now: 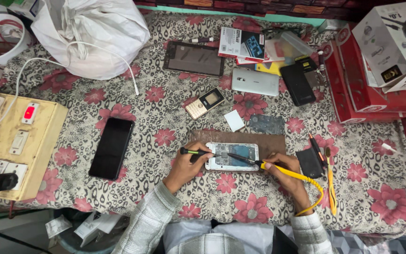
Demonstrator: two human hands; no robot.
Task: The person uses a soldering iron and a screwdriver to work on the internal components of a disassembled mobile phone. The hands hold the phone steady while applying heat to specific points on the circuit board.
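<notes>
Both hands work on the opened white phone: left hand closed round a green-handled screwdriver, right hand pinching a yellow-corded soldering iron. Its bare board looks fragile; steady it by the edges.

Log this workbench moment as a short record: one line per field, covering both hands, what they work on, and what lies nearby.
left hand: holds a small screwdriver, tip on the opened phone
right hand: holds a yellow-handled tool, tip over the phone
opened phone: white, back off, lying flat on a brown mat
left of it: black phone, face down or screen dark
surface: floral cloth
far left: switchboard
</notes>
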